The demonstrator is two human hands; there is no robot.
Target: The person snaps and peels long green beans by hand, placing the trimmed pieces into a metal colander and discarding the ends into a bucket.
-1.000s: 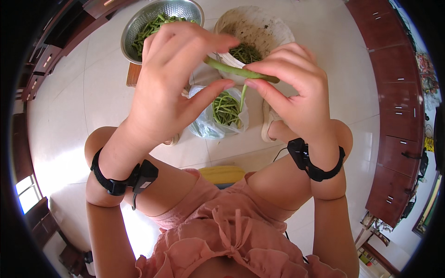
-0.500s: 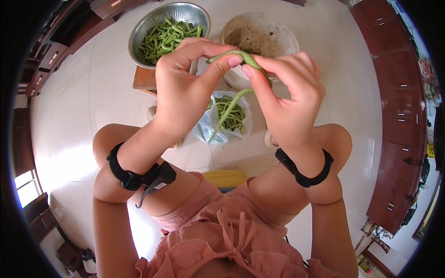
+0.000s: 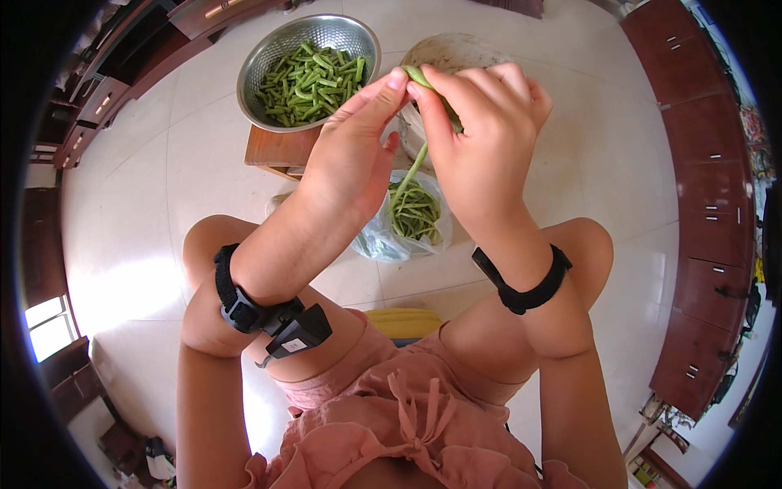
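My left hand (image 3: 350, 151) and my right hand (image 3: 489, 138) meet high in the view, each pinching a green bean (image 3: 415, 76) between thumb and fingertips. A thin length of bean (image 3: 417, 163) dangles below them over a pale plastic bag (image 3: 375, 236) of long green beans (image 3: 415, 212) on the floor. Just left of the fingertips, a perforated steel bowl (image 3: 252, 65) holds several short pieces of bean. Behind my hands is a dirty whitish bucket (image 3: 456, 45), its contents mostly hidden.
The bowl stands on a low wooden stool (image 3: 269, 149). Dark red cabinets (image 3: 700, 228) line the right, dark furniture (image 3: 106, 81) the upper left. My knees flank the bag on the tiled floor (image 3: 147, 212), and a yellow cushion (image 3: 407, 322) shows between my thighs.
Both hands have shifted farther away from me, with the bean between them. My left hand has rotated at the wrist. The bowl and stool appear lower and farther right as the view moves.
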